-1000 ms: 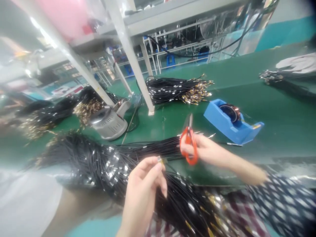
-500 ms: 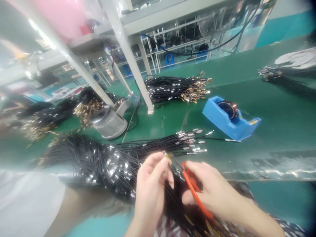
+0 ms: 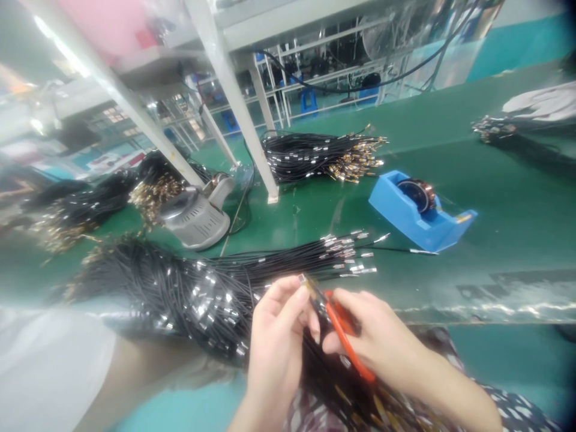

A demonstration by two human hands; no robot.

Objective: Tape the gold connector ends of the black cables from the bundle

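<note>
My left hand (image 3: 276,330) is closed, pinching the small metal-tipped end of a cable (image 3: 303,280) between thumb and fingers. In my right hand (image 3: 378,330) is a pair of red-handled pliers (image 3: 345,342), its dark jaws right against that cable end. I cannot make out whether the jaws are closed on it. Below both hands, a bunch of black cables (image 3: 330,378) hangs down over the lap. Just beyond my left hand, a large heap of black cables (image 3: 180,282) with shiny silver tags lies along the bench edge, with loose connector ends (image 3: 344,252) pointing right.
A blue tape dispenser (image 3: 405,219) stands on the green bench (image 3: 508,228) to the right. A grey rounded device (image 3: 195,222) sits left of a white shelf post (image 3: 245,114). More cable bundles (image 3: 315,156) lie behind. Someone's pale sleeve (image 3: 49,366) shows at the lower left.
The pliers and my right hand have shifted left and slightly up, bringing the jaws up to the cable end. My left hand keeps its pinch almost in place.
</note>
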